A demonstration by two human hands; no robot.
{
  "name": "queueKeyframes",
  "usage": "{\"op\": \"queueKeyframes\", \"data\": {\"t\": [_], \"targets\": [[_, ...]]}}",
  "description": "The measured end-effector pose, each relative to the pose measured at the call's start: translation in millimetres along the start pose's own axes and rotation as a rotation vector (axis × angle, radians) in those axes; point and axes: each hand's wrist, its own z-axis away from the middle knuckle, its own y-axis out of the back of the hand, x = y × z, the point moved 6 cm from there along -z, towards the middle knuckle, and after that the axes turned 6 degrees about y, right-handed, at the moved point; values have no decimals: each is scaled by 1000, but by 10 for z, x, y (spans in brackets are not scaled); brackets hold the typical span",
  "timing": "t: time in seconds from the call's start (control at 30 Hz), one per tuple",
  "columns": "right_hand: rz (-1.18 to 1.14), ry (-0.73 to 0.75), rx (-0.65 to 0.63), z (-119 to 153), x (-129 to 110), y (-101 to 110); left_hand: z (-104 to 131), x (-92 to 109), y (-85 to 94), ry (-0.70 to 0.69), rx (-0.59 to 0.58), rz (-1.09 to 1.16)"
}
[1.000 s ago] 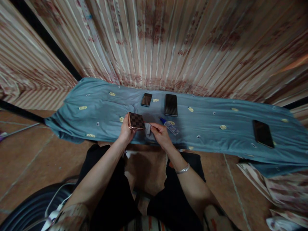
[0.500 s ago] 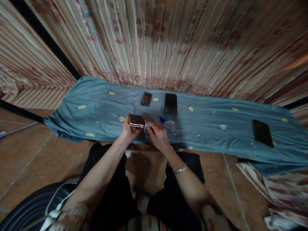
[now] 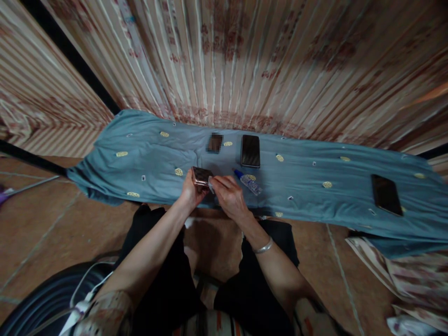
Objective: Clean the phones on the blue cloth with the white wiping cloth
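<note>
My left hand (image 3: 191, 192) is wrapped round a shiny, rose-gold-edged phone or case (image 3: 201, 177), held up over the near edge of the blue cloth. At its right end, my right hand (image 3: 229, 193) pinches a small pale cloth (image 3: 211, 185) against it. Just right of my right hand lies a clear bottle with a blue top (image 3: 249, 182). Behind it rests a dark phone (image 3: 250, 151), and left of that a small brown item, blurred by pixels (image 3: 214, 143).
Another dark phone (image 3: 386, 194) lies at the right on the blue cloth (image 3: 297, 182). A striped curtain (image 3: 224, 65) hangs behind, beside a black pole (image 3: 70, 56). A white power strip with cables (image 3: 79, 313) is at the lower left.
The held phone or case has shifted slightly right and tilted a little, with both hands staying on it. My right fingers have moved up along its right end with the pale cloth.
</note>
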Motion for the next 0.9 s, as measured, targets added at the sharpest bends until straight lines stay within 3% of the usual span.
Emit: {"op": "queueKeyframes", "data": {"t": [0.43,0.9], "targets": [[33,77,46,-22,-150,-41,55,-204,-41,49,48,78],[159,133,52,44,-97,101,128,-58,-135,86,55,80]]}}
